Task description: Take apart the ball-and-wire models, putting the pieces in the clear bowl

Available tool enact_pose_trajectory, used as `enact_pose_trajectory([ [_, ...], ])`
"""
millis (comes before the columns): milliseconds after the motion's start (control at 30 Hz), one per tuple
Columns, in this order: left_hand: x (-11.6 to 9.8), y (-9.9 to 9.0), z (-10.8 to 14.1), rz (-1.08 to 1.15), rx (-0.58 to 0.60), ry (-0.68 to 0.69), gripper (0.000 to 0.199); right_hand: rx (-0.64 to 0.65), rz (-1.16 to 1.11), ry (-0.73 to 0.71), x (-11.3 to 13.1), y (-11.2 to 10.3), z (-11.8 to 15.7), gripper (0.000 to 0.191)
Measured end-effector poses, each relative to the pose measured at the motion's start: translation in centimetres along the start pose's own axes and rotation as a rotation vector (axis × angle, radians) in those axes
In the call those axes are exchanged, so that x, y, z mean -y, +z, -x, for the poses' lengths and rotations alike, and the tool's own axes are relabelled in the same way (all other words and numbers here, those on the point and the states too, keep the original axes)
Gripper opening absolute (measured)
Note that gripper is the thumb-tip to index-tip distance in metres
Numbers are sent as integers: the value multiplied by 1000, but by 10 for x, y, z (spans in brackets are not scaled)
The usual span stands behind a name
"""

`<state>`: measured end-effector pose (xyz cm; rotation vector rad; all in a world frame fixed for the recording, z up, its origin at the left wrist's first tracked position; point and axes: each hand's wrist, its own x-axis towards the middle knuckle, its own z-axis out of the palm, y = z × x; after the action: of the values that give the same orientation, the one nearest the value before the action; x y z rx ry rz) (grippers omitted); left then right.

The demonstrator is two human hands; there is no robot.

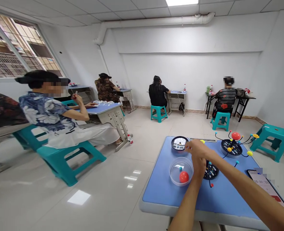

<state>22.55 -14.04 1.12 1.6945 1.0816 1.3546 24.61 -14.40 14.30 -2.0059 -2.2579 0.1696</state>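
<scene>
My right hand (197, 148) reaches across above my left hand, fingers pinched together beside a round black dish (179, 150) with a pale inside. Whatever the pinch holds is too small to make out. My left hand (199, 166) is closed, partly covered by the right wrist, and its grip is hidden. Just right of it lies a round black base (211, 172) with thin black arms tipped by small coloured balls, partly hidden. A clear plastic bowl (171, 175) left of my hands contains a red ball (184, 177) and a small blue ball (180, 168).
A planet model (231, 148) with a red centre ball stands at the back right of the blue table (156, 189). A phone (264, 187) showing a timer lies at the right edge. Several people sit at other desks; a green stool (270, 136) stands to the right.
</scene>
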Motion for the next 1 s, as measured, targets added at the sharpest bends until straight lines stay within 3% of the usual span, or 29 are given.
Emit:
enact_pose_trajectory([
  [133,-3,2,0,-50,-57,-25,29,-68,94,194,-52,-21,-14,30],
  [267,-4,6,-8,-82,-59,-65,34,-18,112,236,-80,-12,-15,39],
  [500,-3,12,-15,-75,-36,-105,35,34,100,196,-82,9,-21,30],
  [733,-3,25,-22,-88,-54,-172,25,26,95,192,-86,6,-25,32],
  [1000,2,26,-31,-136,-35,-158,23,47,98,127,-88,2,-21,27],
])
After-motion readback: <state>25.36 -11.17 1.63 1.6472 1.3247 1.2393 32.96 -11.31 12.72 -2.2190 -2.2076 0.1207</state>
